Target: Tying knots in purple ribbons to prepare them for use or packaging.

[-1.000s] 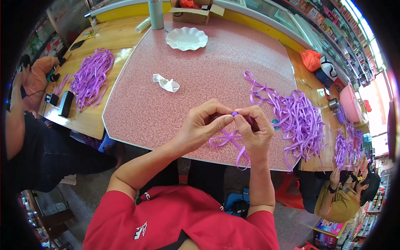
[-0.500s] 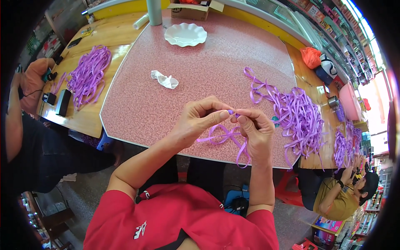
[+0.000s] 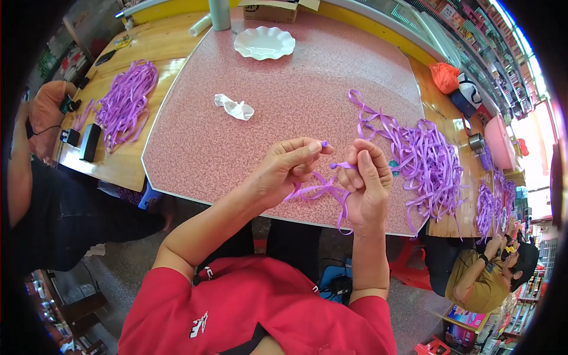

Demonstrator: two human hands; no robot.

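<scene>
My left hand (image 3: 288,164) pinches one end of a purple ribbon between thumb and forefinger, with a small dark purple bit at the fingertips. A short gap to its right, my right hand (image 3: 368,180) closes its fingers on another end of ribbon, whose knotted tip pokes out toward the left. Below and between the hands, a loop of purple ribbon (image 3: 322,189) hangs over the pink speckled table (image 3: 195,160). Just right of my right hand lies a big tangled pile of purple ribbons (image 3: 431,168).
A crumpled white tissue (image 3: 234,107) and a white scalloped plate (image 3: 264,43) lie farther back. More purple ribbon (image 3: 127,100) is heaped on the wooden table at left. A cardboard box (image 3: 269,12) stands at the far edge. People sit at both sides, one in a brown shirt (image 3: 476,281).
The hands were touching at the fingertips over a small purple piece; now they have moved apart, each with ribbon in its fingers. The right hand has turned and curled its fingers.
</scene>
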